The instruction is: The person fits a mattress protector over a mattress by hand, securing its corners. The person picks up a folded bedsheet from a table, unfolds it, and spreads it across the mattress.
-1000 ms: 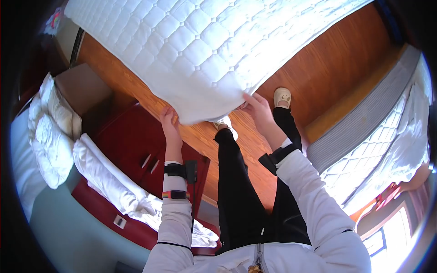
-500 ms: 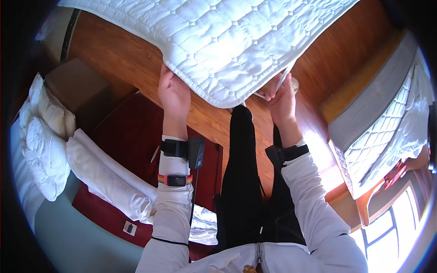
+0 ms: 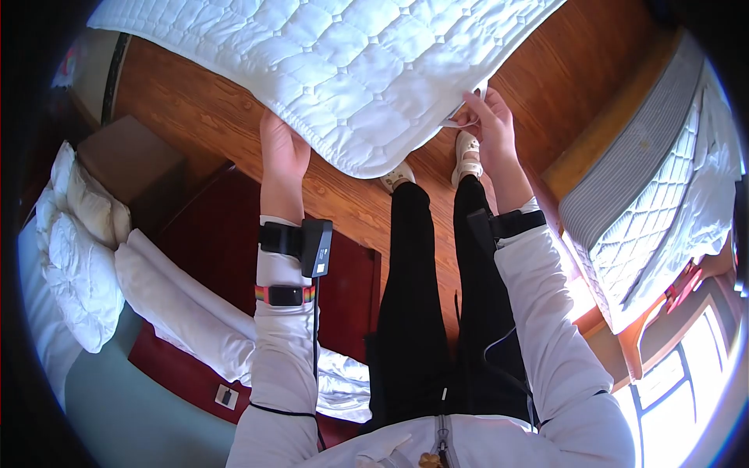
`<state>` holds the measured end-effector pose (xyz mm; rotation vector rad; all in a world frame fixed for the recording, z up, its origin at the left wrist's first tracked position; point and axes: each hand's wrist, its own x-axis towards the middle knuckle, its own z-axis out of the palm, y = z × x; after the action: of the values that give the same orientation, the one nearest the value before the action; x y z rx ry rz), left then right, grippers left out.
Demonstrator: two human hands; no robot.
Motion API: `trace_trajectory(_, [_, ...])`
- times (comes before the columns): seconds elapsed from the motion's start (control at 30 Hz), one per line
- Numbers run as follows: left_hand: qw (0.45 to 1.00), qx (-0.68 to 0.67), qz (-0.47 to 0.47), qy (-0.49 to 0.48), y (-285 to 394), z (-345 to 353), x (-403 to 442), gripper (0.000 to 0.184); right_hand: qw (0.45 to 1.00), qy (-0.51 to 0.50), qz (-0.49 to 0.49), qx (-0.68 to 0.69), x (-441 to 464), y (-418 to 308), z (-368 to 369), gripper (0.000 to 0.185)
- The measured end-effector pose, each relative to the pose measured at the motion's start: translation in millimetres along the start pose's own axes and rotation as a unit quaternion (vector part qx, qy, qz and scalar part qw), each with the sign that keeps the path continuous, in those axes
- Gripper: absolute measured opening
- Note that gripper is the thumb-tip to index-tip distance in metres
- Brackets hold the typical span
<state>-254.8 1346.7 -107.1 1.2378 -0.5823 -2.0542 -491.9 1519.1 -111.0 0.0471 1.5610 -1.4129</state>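
Evidently both hands (image 3: 285, 148) (image 3: 490, 121) grip the quilted pad (image 3: 367, 86), which spreads ahead between them

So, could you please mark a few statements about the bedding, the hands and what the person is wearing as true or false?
1. The right hand has hold of a white band by the edge of the quilted pad. True.
2. The left hand is down by the person's knee, away from the pad. False: it is at the pad's edge, with its fingertips hidden.
3. The watch with the rainbow strap is on the right wrist. False: it is on the left.
4. The trousers are black. True.
5. The person is barefoot. False: there are light-coloured shoes on both feet.
6. The floor has a wood-grain look. True.
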Motion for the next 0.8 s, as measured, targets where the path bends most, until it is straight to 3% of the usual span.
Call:
trace_trajectory(0.2, [0.986, 0.097, -0.022, 0.137, -24, -34, -21, 0.032, 0.998, -0.037, 0.04, -0.015, -9, 32, -2, 0.017])
trace_trajectory(0.33, [0.95, 0.218, -0.111, 0.196, -61, -69, -34, 0.031, 0.995, -0.023, 0.092, -0.023, -21, 68, -10, 0.013])
trace_trajectory(0.6, [0.937, 0.249, -0.214, 0.12, -137, -94, -25, 0.035, 0.975, -0.082, 0.205, -0.037, 14, 128, -26, 0.019])
trace_trajectory(0.67, [0.929, 0.293, -0.201, 0.101, -146, -107, -15, 0.037, 0.969, -0.064, 0.182, -0.154, 32, 138, -27, 0.021])
trace_trajectory(0.73, [0.924, 0.321, -0.189, 0.088, -149, -112, -4, 0.037, 0.923, -0.156, 0.052, -0.347, 62, 161, -41, 0.024])
trace_trajectory(0.8, [0.921, 0.332, -0.184, 0.084, -151, -113, 7, 0.038, 0.902, -0.136, 0.071, -0.403, 82, 154, -40, 0.026])
